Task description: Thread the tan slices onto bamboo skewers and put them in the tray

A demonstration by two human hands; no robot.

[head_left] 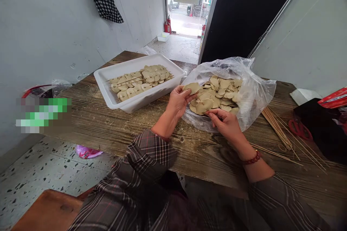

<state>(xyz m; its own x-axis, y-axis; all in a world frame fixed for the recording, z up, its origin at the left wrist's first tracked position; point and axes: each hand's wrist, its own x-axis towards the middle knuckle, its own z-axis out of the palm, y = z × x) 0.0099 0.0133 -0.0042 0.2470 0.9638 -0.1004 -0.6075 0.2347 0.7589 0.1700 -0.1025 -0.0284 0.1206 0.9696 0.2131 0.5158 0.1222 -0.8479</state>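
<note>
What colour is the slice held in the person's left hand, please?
The slice is beige; it shows best in the head view.

Overexposed daylight through the far doorway (pixel 189 20), shadowy lower foreground.

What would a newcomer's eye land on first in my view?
Probably the left hand, mid-table, pinching a flat beige piece, with the right hand beside it at the clear plastic bag heaped with similar pieces. Next, the white tray of skewered pieces, left of the bag. Then the bundle of thin sticks to the bag's right.
</note>
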